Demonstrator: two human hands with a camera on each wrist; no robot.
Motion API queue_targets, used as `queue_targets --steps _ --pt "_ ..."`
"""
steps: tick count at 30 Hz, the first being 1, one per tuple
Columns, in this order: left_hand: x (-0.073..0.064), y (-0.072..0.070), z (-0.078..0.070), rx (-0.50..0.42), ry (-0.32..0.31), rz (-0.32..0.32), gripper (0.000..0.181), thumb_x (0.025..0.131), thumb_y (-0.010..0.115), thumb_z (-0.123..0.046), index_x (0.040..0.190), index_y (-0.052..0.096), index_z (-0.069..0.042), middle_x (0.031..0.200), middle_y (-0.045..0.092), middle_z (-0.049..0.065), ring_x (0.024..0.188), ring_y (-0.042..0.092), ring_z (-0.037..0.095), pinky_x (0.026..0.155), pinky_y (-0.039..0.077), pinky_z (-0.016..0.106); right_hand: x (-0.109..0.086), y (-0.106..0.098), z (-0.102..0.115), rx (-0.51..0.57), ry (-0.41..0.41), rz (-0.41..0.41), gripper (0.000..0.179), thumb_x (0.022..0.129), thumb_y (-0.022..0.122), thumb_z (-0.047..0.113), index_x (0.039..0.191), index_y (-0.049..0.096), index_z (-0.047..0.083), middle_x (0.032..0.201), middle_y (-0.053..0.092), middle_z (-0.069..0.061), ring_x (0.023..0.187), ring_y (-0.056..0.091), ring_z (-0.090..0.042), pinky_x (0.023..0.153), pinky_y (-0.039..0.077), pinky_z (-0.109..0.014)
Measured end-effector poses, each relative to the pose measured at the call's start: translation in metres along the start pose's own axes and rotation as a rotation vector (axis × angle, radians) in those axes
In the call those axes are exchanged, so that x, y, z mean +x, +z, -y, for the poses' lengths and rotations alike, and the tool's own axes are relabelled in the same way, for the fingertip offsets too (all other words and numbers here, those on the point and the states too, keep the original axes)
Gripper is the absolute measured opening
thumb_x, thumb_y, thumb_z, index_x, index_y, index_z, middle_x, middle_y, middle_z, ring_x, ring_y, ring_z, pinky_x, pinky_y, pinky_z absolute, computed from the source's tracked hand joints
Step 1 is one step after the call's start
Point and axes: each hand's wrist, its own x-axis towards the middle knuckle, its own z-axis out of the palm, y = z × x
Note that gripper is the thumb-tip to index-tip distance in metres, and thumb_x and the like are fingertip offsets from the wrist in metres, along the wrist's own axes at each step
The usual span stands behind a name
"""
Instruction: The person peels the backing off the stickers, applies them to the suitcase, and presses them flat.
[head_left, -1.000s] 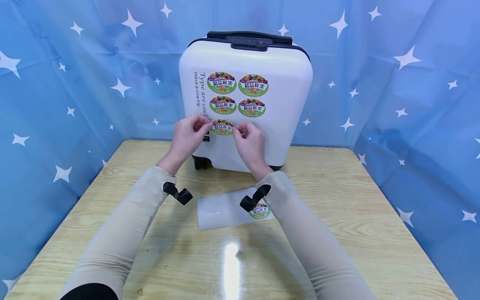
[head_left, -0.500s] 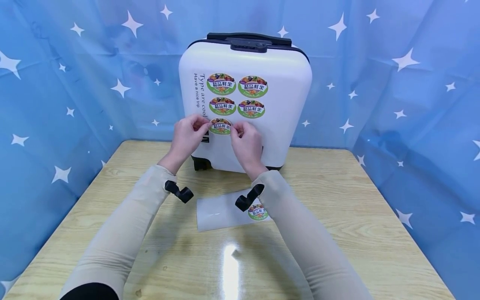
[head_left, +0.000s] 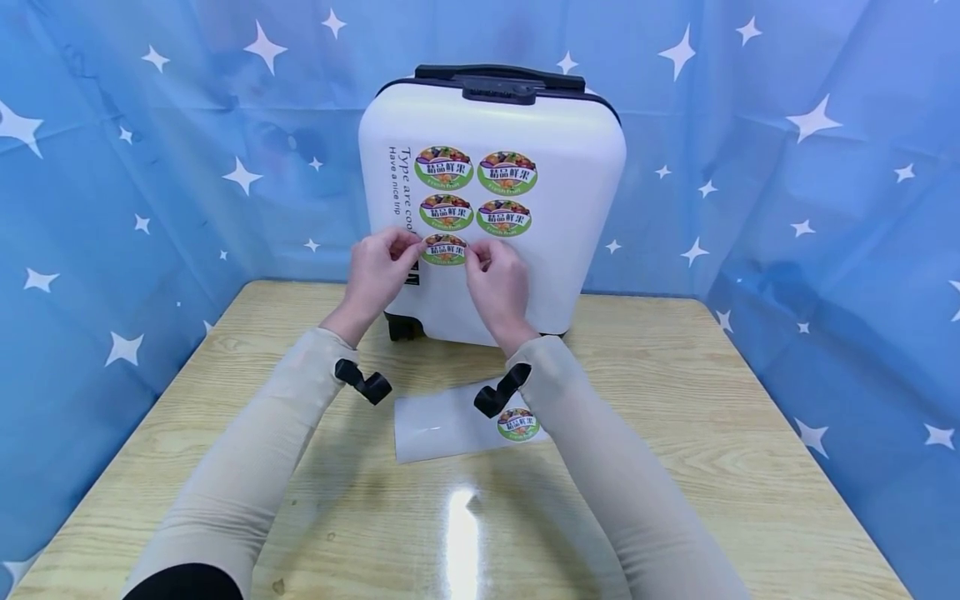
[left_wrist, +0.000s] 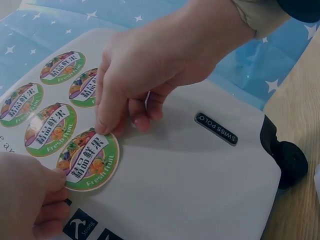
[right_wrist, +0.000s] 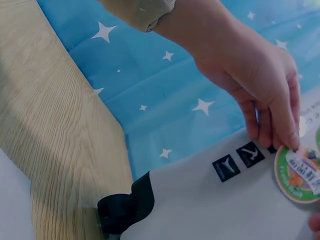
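Note:
An oval fruit sticker (head_left: 445, 249) with a green lower edge lies against the front of a white suitcase (head_left: 573, 192), below two rows of similar stickers. My left hand (head_left: 378, 265) pinches its left edge between thumb and forefinger. On the opposite edge my right hand (head_left: 499, 282) does the same. The left wrist view shows the sticker (left_wrist: 90, 160) between both sets of fingertips, its face bare and its outline close beside a neighbouring sticker (left_wrist: 51, 130). In the right wrist view, most of my right hand is out of frame.
A whitish backing sheet (head_left: 442, 425) bearing one more oval sticker (head_left: 517, 424) lies on the wooden table (head_left: 675, 433) under my right wrist. The suitcase stands upright on the table, its black handle (head_left: 498, 75) on top. Blue star-patterned curtain (head_left: 787, 183) surrounds the table.
The pinched sticker has shifted slightly upward on the suitcase, nearer the row above. My right hand has shifted a little with it, while my left hand has barely moved.

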Motion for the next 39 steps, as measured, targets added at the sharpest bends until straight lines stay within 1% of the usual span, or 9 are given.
queue_targets --steps 9,14,20,27,31,39 --pt "0.0018 0.0008 -0.0014 0.018 0.014 -0.021 0.015 0.088 0.065 -0.014 0.091 0.067 0.0 0.083 0.066 0.01 0.071 0.059 0.017 0.064 0.048 0.027 0.0026 0.0032 0.0 -0.038 -0.037 -0.021 0.01 0.088 0.062 0.01 0.083 0.066 0.003 0.077 0.064 -0.006 0.069 0.057 -0.016 0.062 0.046 -0.026" --pt "0.0031 -0.0008 -0.0025 0.027 0.033 -0.021 0.013 0.088 0.065 -0.013 0.091 0.067 0.0 0.084 0.067 0.01 0.072 0.06 0.017 0.065 0.049 0.028 0.0034 0.0023 0.0017 -0.029 -0.049 -0.026 0.009 0.086 0.061 0.008 0.08 0.066 0.003 0.075 0.064 -0.005 0.067 0.058 -0.015 0.061 0.046 -0.025" --pt "0.0038 -0.0019 -0.0027 0.037 0.033 -0.011 0.014 0.088 0.065 -0.013 0.092 0.068 0.0 0.086 0.068 0.011 0.073 0.061 0.018 0.067 0.05 0.029 0.0031 0.0017 0.0015 -0.001 -0.045 -0.014 0.009 0.086 0.06 0.007 0.079 0.065 0.004 0.074 0.064 -0.005 0.066 0.057 -0.015 0.06 0.046 -0.026" --pt "0.0037 -0.0006 -0.0025 0.048 0.032 -0.005 0.012 0.087 0.066 -0.012 0.091 0.069 0.0 0.085 0.068 0.011 0.072 0.06 0.018 0.065 0.05 0.029 0.0008 0.0018 -0.0013 0.031 -0.027 0.001 0.01 0.086 0.06 0.007 0.078 0.064 0.003 0.073 0.063 -0.006 0.064 0.056 -0.015 0.059 0.046 -0.026" --pt "0.0032 0.0007 -0.0012 0.039 0.03 -0.007 0.012 0.087 0.066 -0.013 0.09 0.068 -0.001 0.084 0.067 0.01 0.071 0.06 0.017 0.064 0.049 0.028 0.0003 0.0017 -0.0019 0.035 -0.016 -0.001 0.01 0.086 0.061 0.008 0.079 0.065 0.003 0.074 0.064 -0.006 0.064 0.056 -0.015 0.059 0.046 -0.026" --pt "0.0022 0.0016 -0.0005 0.028 0.027 -0.014 0.013 0.088 0.065 -0.014 0.089 0.068 -0.001 0.083 0.067 0.009 0.07 0.059 0.017 0.064 0.049 0.028 0.0 0.001 -0.0018 0.042 -0.027 -0.019 0.009 0.086 0.061 0.007 0.079 0.065 0.003 0.073 0.064 -0.005 0.063 0.056 -0.014 0.058 0.046 -0.024"
